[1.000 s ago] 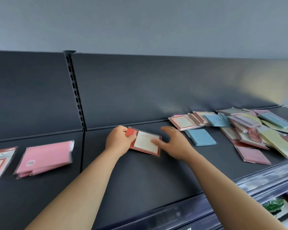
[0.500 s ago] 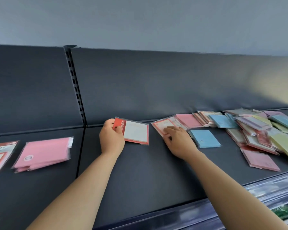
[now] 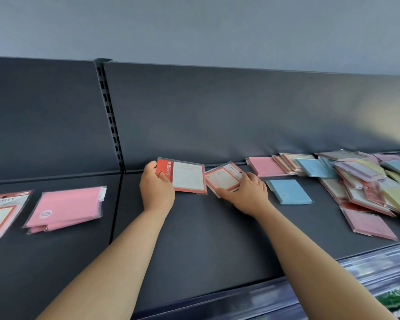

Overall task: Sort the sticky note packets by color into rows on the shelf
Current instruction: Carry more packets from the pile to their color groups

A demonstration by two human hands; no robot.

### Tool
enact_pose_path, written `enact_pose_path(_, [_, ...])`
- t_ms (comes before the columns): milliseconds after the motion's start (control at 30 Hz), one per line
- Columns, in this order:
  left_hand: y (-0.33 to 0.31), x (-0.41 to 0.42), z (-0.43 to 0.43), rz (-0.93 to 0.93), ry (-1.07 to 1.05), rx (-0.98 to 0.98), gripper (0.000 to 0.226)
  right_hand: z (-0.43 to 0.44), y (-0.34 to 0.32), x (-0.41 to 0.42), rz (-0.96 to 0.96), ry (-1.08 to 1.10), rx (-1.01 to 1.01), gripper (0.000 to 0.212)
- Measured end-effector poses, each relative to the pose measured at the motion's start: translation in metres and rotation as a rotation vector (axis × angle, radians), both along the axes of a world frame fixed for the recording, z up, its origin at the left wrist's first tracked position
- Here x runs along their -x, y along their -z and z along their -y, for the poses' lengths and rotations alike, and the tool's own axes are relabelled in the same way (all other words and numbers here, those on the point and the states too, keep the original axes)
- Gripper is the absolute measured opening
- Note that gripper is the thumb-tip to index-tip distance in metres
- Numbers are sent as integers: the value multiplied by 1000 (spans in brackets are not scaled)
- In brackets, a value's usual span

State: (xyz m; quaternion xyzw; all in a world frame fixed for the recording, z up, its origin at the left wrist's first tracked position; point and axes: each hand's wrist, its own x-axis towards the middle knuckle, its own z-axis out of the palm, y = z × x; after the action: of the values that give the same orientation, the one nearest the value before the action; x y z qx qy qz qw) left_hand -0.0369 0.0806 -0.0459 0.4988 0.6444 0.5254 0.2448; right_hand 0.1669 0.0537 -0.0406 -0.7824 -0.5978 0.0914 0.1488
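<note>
My left hand (image 3: 156, 190) grips a red-edged packet with a white panel (image 3: 185, 177) at its left end, above the dark shelf (image 3: 194, 239). Right beside it, my right hand (image 3: 246, 195) holds a second red-framed packet (image 3: 222, 179) by its right edge, tilted, its corner almost touching the first. A lone blue packet (image 3: 288, 191) lies just right of that hand. A mixed pile of pink, blue, yellow and purple packets (image 3: 356, 179) covers the shelf's right end. On the left lie a stack of pink packets (image 3: 67, 207) and a red-framed packet (image 3: 0, 215).
An upright slotted post (image 3: 110, 116) splits the dark back panel, and a seam runs down the shelf below it. The shelf's front edge carries a clear price rail (image 3: 333, 280). A lower shelf with green goods (image 3: 397, 299) shows at the bottom right.
My right hand took a red-framed packet from the pile's left edge and drew it left, close to the packet in my left hand. The left hand rose slightly toward the back panel.
</note>
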Motion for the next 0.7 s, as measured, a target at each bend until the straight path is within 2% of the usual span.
enact_pose_path(67, [0, 0, 0, -3, -2, -7, 34, 0, -2, 1, -55, 54, 20, 105])
enact_pose_path(267, [-2, -1, 2, 35, 8, -7, 33, 2, -7, 2, -151, 53, 0, 112])
enact_pose_path(400, [-7, -2, 7, 144, 86, -12, 25, 11, -10, 8, -355, -1, -176, 125])
enact_pose_path(700, [-27, 15, 22, 166, 147, 50, 78, 27, -23, 19, -470, -40, -387, 122])
